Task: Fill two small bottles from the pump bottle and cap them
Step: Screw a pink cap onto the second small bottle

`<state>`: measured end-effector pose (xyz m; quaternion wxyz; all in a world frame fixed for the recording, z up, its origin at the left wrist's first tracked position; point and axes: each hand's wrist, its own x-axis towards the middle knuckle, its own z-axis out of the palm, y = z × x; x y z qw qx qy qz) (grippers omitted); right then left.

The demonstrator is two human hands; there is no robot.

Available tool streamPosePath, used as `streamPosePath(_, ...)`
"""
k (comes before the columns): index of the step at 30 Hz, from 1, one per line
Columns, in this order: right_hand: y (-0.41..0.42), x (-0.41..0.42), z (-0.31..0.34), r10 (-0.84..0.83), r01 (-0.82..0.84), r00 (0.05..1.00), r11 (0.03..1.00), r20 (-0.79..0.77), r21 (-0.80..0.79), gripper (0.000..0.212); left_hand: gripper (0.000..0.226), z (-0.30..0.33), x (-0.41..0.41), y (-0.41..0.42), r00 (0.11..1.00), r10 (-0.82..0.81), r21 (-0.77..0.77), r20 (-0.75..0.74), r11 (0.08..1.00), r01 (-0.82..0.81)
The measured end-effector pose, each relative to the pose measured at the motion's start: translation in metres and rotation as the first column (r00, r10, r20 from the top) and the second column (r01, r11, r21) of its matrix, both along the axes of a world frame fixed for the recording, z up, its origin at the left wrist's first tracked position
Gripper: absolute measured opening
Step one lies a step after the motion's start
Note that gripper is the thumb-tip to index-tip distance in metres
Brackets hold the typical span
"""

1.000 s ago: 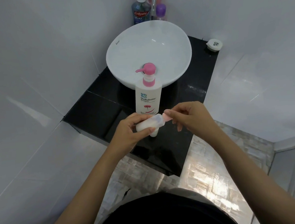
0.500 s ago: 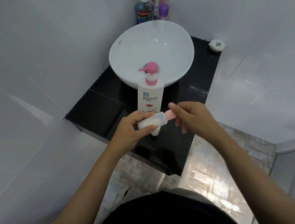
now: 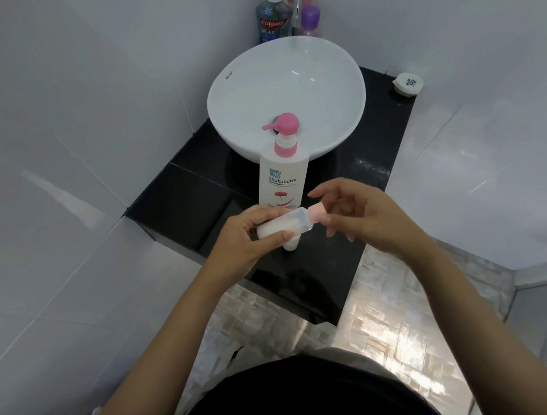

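From the head view, the left hand [image 3: 244, 234] is wrapped around a small bottle [image 3: 281, 224] full of white liquid, holding it nearly on its side with the neck pointing right — a lie that presents the neck to the other hand, and one that is only safe, I judge, because the pale pink cap [image 3: 318, 215] already sits on it. The right hand [image 3: 365, 214] is at that cap with its fingers [image 3: 327, 194] spread loosely; whether thumb and fingertips are pinching it or have let go I cannot tell, since the cap hides the contact. The likely step is the last of the screwing-on.

Just below the held bottle, near the front edge of the black surface [image 3: 177, 211], the second small bottle [image 3: 290, 243] stands upright, white to its base; its top is hidden behind the left hand, so its cap cannot be judged. It stands close in, probably to stay within easy reach.

The pump bottle [image 3: 282, 180] stands upright just beyond the hands, its pink pump head turned left, touching neither hand. Behind it sits the white basin [image 3: 241, 84] — far off, against the wall, stand a mouthwash bottle [image 3: 272, 16] and other toiletries.
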<state>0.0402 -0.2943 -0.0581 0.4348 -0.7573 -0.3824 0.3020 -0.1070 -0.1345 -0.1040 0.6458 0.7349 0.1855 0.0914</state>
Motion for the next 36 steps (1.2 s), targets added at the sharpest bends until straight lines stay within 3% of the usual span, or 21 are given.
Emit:
streamPosePath(2, 0.002, -0.003, -0.003, -0.058, 0.058, 0.998, 0.998, 0.004, -0.028, 0.012, 0.038, 0.000, 0.001, -0.001, 1.000, -0.003, 0.004, 0.006, 1.000, 0.003)
streamPosePath(4, 0.008, -0.009, -0.005, -0.191, 0.194, 0.981, 0.977, 0.039, -0.091, 0.035, 0.037, 0.000, 0.002, -0.002, 1.000, -0.009, 0.001, 0.018, 1.000, 0.009)
streamPosePath(6, 0.009, -0.009, -0.004, -0.209, 0.213, 0.977, 0.971, 0.048, -0.107, 0.042, 0.037, 0.001, 0.002, -0.002, 1.000, -0.007, -0.014, 0.020, 1.000, 0.008)
streamPosePath(9, 0.002, -0.002, 0.000, -0.057, 0.056, 0.997, 0.998, -0.058, -0.025, 0.015, 0.037, 0.000, 0.002, -0.001, 1.000, 0.004, -0.039, 0.022, 0.999, -0.003)
streamPosePath(11, -0.001, 0.000, 0.000, -0.013, 0.012, 1.000, 1.000, -0.028, -0.011, 0.016, 0.036, -0.001, 0.003, -0.001, 1.000, 0.004, -0.038, 0.021, 0.999, -0.003)
streamPosePath(13, 0.003, -0.003, -0.001, -0.071, 0.070, 0.997, 0.997, -0.012, -0.045, 0.007, 0.032, -0.002, 0.003, -0.001, 1.000, -0.004, -0.026, 0.018, 1.000, 0.004)
streamPosePath(16, 0.006, -0.005, -0.001, -0.109, 0.108, 0.994, 0.990, -0.003, -0.091, 0.012, 0.032, -0.003, 0.004, -0.002, 1.000, -0.012, -0.027, 0.008, 1.000, 0.013)
streamPosePath(21, 0.002, -0.004, -0.002, -0.034, 0.033, 0.999, 0.999, -0.034, -0.033, 0.008, 0.034, -0.001, 0.004, -0.001, 0.999, 0.007, -0.050, 0.032, 0.999, -0.006)
streamPosePath(30, 0.012, -0.017, -0.015, -0.227, 0.232, 0.969, 0.972, -0.096, 0.038, 0.007, 0.038, -0.002, 0.004, 0.001, 0.999, 0.030, 0.041, 0.044, 0.999, -0.031)
streamPosePath(36, 0.016, -0.016, -0.022, -0.234, 0.234, 0.972, 0.972, -0.012, 0.034, 0.038, 0.037, -0.020, 0.004, 0.004, 0.988, 0.132, 0.186, -0.076, 0.976, -0.116)
